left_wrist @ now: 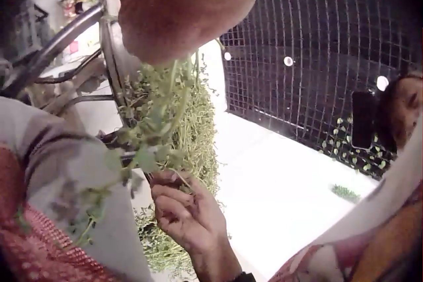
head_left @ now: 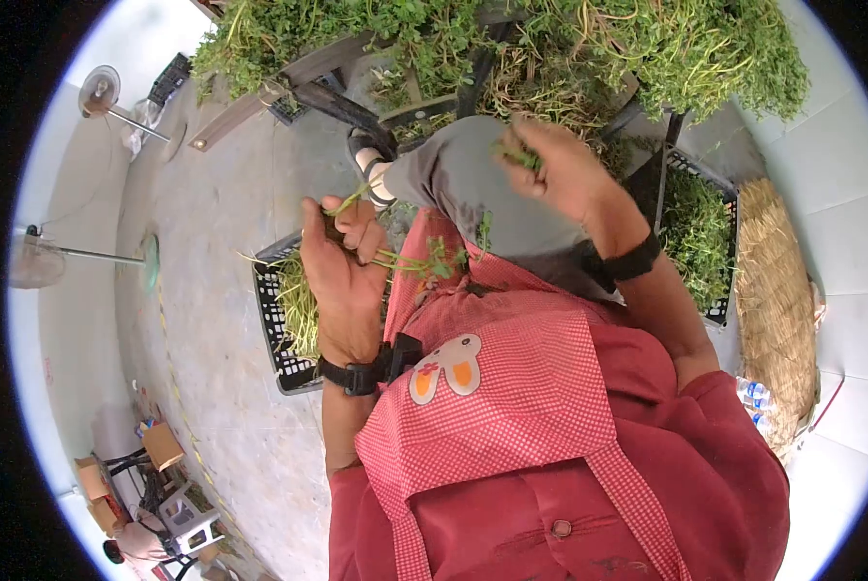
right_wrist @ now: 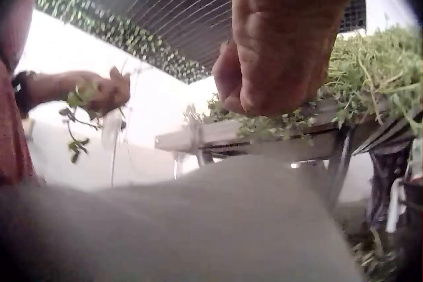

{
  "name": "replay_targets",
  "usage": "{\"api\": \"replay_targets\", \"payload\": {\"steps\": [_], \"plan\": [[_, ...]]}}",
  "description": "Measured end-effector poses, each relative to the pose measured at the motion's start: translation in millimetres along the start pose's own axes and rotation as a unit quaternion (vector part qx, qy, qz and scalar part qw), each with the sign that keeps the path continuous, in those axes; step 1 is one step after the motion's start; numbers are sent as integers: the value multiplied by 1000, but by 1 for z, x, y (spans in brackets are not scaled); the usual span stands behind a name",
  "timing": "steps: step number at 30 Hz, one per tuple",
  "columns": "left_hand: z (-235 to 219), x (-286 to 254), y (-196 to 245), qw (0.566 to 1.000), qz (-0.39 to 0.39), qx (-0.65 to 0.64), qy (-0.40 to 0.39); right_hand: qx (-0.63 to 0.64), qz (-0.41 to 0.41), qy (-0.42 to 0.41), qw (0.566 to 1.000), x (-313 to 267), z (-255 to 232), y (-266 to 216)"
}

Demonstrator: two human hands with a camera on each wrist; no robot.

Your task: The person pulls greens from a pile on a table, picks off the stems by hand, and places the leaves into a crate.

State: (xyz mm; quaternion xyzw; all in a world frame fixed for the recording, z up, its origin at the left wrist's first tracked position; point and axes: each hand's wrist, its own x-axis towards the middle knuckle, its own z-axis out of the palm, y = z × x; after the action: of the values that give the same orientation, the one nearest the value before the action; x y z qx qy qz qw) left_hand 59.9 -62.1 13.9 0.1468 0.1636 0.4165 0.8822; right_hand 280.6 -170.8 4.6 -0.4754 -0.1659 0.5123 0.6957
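Observation:
My left hand pinches thin green stems; their leafy ends hang to the right over the apron. In the right wrist view a leafy sprig droops from that same hand. Raised over the grey trouser knee, my right hand holds a small tuft of green leaves between thumb and fingers. The hands are well apart. Seen from the left wrist, the right hand has curled fingers, with the stems dangling in front of it.
Leafy greens are heaped on a wooden-edged table ahead. A black crate with pale stems stands at the left, another crate with greens at the right. Beside that lies a straw bundle. Plant scraps lie below the table.

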Motion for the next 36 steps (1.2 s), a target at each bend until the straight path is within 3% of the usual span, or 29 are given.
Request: {"api": "replay_targets", "payload": {"steps": [2,3,5,6,8,10,12,14,16,19,20,21,22,23,25,26,28,29,31,32,34,36], "plan": [[-5,4,-1,995,-56,-77,0,-67,38,-148,986,-7,10,13],[-4,3,-2,996,-52,-68,0,-66,40,-149,986,-10,17,19],[-3,3,-2,996,-54,-72,-10,-252,33,-221,942,-13,31,31],[-4,2,-2,995,-58,-77,-24,-251,34,-221,942,-13,34,37],[-5,2,-1,995,-59,-77,-22,-366,-127,-284,877,-13,37,46],[-4,3,-1,995,-58,-78,-22,-394,-118,-272,870,-25,46,40],[-2,2,-1,997,-42,-68,7,-445,-262,-224,827,-33,50,42],[-3,3,-3,997,-36,-73,16,-445,-277,-234,819,-35,51,44],[-2,3,-4,996,-35,-74,23,-526,-295,-233,763,-30,51,53],[-3,4,-5,996,-31,-62,54,-526,-302,-221,763,-26,51,57],[-11,5,-4,997,-52,-65,6,-526,-302,-222,764,-25,51,59],[-13,5,-3,994,-73,-67,-43,-501,-310,-150,794,-23,52,60],[-13,5,-6,994,-73,-67,-43,-474,-316,-75,819,-21,52,61],[-12,6,-11,993,-94,-54,-49,-474,-316,-73,818,-20,50,61],[-7,6,-16,991,-115,-41,-58,-364,-155,-52,917,-14,47,60],[-2,6,-15,989,-122,-68,-44,-365,-157,-52,916,-7,42,59],[4,3,-13,986,-129,-97,-29,-249,-104,35,962,4,23,52],[6,0,-10,981,-137,-130,-40,-250,-103,34,962,6,14,44],[5,-3,-7,975,-144,-162,-50,27,45,19,998,5,5,22],[5,-3,-7,972,-145,-175,-52,28,45,20,998,4,7,27],[6,-1,-8,970,-145,-188,-57,102,136,-141,975,7,10,48],[3,0,-7,974,-138,-175,-49,-60,1,-194,979,11,8,68]]}}
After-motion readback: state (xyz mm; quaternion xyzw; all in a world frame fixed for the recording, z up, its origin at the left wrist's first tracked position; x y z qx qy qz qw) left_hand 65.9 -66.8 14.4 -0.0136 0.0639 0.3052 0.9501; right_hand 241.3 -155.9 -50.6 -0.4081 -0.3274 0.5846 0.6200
